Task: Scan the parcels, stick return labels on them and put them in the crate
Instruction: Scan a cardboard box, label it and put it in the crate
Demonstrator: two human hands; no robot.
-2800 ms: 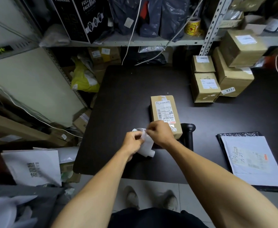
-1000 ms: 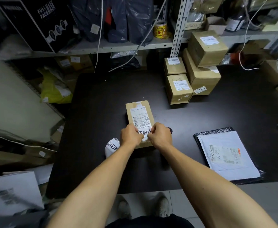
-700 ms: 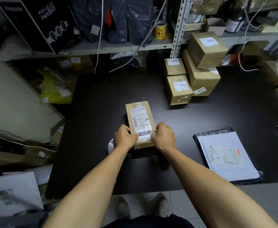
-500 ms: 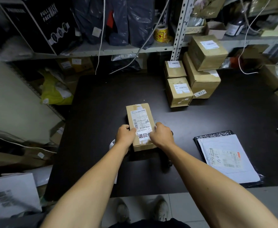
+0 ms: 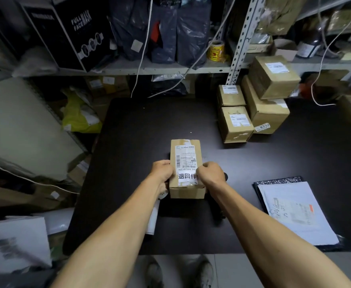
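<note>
A: What's nearest the camera?

B: Two bare forearms reach fwd from the bottom edge. Left hand [image 5: 162,171] grips the left side of a small brown parcel [image 5: 186,169], fingers curled round its edge. Right hand [image 5: 210,173] grips the right side the same way, knuckles up. Parcel is at the near-centre of the black table [image 5: 139,132]; looks lifted slightly off the top, can't be sure.

A: What just changed?

B: A white return label [image 5: 187,177] w/ bold black characters now sits on the parcel's near end, below the shipping label [image 5: 186,157]. About 3 s ago both hands were peeling a label off the roll in front of the parcel; 1 s ago they pressed it down. Now they've shifted to the sides. So sticking looks done; I'd judge next is moving it to the crate. No crate in view.

A: Anything else differ?

B: The label roll [image 5: 154,215] now hangs at the table's near edge under the left wrist. A black scanner [image 5: 222,196], partly hidden by the right arm.

A: Farther back?

B: To the right, a white mailer [image 5: 295,213] on a dark one. Beyond, stacked boxes [image 5: 253,104], then cluttered shelves [image 5: 149,68].
</note>
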